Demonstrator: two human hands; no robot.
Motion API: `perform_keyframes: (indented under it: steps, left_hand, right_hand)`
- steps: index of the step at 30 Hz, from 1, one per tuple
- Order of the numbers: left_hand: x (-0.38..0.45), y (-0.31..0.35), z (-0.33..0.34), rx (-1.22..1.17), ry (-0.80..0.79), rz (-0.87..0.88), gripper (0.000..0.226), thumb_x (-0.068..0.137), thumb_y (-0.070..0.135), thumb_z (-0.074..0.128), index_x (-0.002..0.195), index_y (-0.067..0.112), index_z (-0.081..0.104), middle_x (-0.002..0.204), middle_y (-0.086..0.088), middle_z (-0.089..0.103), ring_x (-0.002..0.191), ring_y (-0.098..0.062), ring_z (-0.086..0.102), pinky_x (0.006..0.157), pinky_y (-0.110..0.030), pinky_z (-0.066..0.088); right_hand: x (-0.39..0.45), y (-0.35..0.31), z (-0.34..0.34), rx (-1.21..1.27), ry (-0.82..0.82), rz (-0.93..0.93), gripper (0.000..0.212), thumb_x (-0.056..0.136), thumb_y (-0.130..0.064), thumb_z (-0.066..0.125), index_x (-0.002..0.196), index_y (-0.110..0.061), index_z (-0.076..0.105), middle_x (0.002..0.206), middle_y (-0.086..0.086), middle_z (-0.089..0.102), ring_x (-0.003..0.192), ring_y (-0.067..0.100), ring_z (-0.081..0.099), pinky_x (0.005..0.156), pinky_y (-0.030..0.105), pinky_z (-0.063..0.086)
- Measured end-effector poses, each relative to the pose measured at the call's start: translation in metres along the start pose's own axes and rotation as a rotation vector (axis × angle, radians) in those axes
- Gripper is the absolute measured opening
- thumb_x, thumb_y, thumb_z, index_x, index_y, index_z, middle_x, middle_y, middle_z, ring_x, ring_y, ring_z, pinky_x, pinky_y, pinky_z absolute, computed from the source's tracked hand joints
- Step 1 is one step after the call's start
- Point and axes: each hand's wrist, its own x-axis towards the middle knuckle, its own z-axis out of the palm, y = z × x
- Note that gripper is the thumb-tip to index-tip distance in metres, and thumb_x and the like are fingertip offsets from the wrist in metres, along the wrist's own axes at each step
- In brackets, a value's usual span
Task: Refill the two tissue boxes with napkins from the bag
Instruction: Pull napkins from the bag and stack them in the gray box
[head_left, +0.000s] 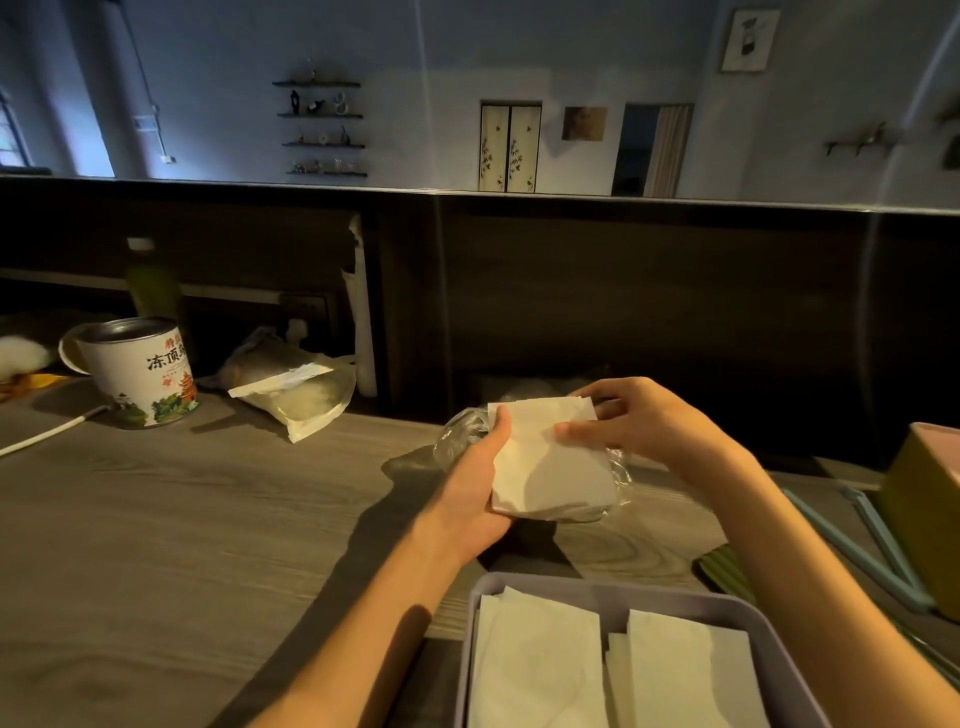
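Above grey wood-grain table (182, 519), dim room: left hand (475, 483) grips napkin stack (550, 457) in clear bag (457, 431); right hand (644, 421) pinches top napkin. Lavender tissue box (618, 590) near, napkins inside. Tea tin (145, 371) far left.

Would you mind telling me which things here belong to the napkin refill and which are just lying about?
Part of the job:
- napkin stack, gripped by the left hand and right hand
- clear bag
- lilac tissue box holding napkins
- yellow box

Lying about:
- tea tin
- paper pouch
- green bottle
- white cable
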Motion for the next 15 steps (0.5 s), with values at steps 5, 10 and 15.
perform_keyframes:
  steps: [5, 10, 15]
  left_hand:
    - [0.003, 0.005, -0.002, -0.035, 0.128, 0.091, 0.025, 0.107, 0.032, 0.044, 0.119, 0.018, 0.062, 0.091, -0.01, 0.077, 0.083, -0.025, 0.074, 0.069, -0.041, 0.061]
    - [-0.004, 0.007, 0.002, -0.14, 0.133, 0.023, 0.042, 0.103, 0.05, 0.045, 0.11, 0.013, 0.062, 0.086, -0.019, 0.076, 0.09, -0.033, 0.07, 0.087, -0.048, 0.055]
    - [-0.005, 0.005, 0.006, -0.107, 0.031, 0.047, 0.033, 0.1, 0.043, 0.056, 0.105, 0.012, 0.068, 0.091, -0.018, 0.076, 0.107, -0.034, 0.069, 0.079, -0.045, 0.057]
  right_hand:
    - [-0.002, 0.003, -0.014, 0.007, 0.131, -0.029, 0.032, 0.087, -0.037, 0.077, 0.115, -0.026, 0.068, 0.095, -0.006, 0.069, 0.089, 0.009, 0.066, 0.079, 0.026, 0.054]
    - [-0.01, -0.003, -0.029, 0.317, -0.074, -0.111, 0.022, 0.085, -0.034, 0.077, 0.101, -0.019, 0.079, 0.1, -0.001, 0.078, 0.098, 0.016, 0.075, 0.089, 0.033, 0.058]
    - [-0.008, -0.01, -0.027, 0.502, -0.309, -0.055, 0.035, 0.083, -0.027, 0.076, 0.11, -0.006, 0.074, 0.11, 0.005, 0.077, 0.104, 0.018, 0.074, 0.079, 0.028, 0.061]
